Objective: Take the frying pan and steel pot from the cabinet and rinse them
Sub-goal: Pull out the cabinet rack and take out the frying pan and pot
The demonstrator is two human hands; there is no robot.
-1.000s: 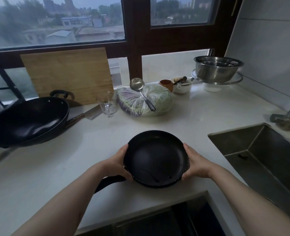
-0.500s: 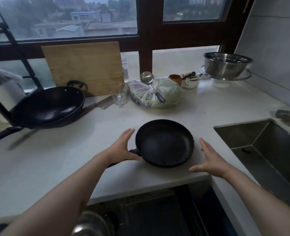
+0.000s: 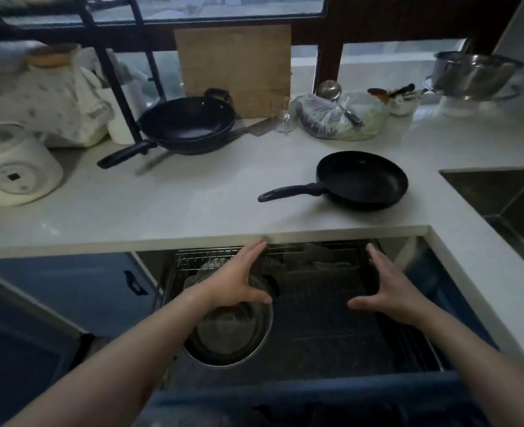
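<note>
Steel pot [image 3: 228,331] sits in the open drawer [image 3: 316,334]; both spread, empty hands, left [image 3: 239,280] and right [image 3: 390,291], should grip opposite rims. Pan [image 3: 362,180] waits on the table [image 3: 193,204].

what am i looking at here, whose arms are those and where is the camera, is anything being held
There is no machine here. One wide-angle camera sits on a person's head and looks down, so the arms are the wearer's own. The left hand and right hand are both open and hold nothing; they reach into an open pull-out cabinet rack under the counter. The left hand hangs just above a steel pot lying in the rack. On the white counter rests a black frying pan; farther back stand a wok and a cutting board. The sink is at the right.
</note>
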